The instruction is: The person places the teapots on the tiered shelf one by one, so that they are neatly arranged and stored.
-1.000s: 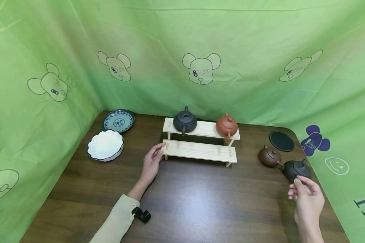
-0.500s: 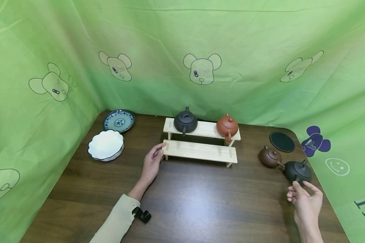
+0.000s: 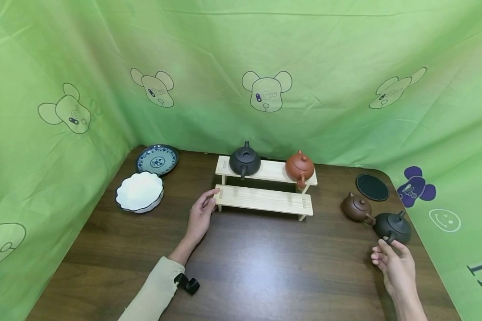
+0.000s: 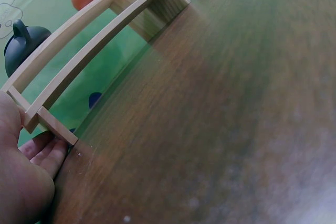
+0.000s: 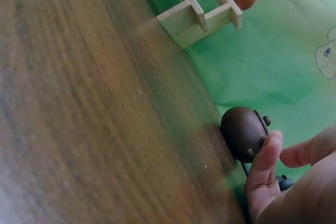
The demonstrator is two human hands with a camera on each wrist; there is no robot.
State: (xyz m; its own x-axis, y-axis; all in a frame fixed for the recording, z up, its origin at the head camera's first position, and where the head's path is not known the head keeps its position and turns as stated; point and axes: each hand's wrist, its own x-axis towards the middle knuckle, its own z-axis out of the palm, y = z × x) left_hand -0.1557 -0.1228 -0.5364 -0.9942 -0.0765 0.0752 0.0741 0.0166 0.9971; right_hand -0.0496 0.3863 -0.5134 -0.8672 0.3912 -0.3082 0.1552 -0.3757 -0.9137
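Note:
My left hand [image 3: 198, 220] holds the left end of the light wooden two-step stand [image 3: 265, 199], its fingers round the corner of the lower shelf. On the upper shelf stand a black teapot [image 3: 245, 161] at left and a red-brown teapot [image 3: 299, 166] at right. At the far right, my right hand [image 3: 396, 267] is at the handle of another black teapot [image 3: 392, 226], thumb and forefinger on either side of it. A small gap shows between thumb and fingers in the right wrist view, where the hand mostly hides that pot. A dark brown teapot [image 3: 356, 207] stands beside it.
A round black coaster-like disc [image 3: 372, 187] lies behind the brown teapot. At the left are a white scalloped dish [image 3: 139, 191] and a blue patterned plate [image 3: 157, 159]. Green printed cloth [image 3: 209, 89] walls in the table's back and sides.
My right hand has drawn back a little and then shifted left, bringing thumb and forefinger to the black teapot's handle. The left hand, stand and teapots have stayed in place.

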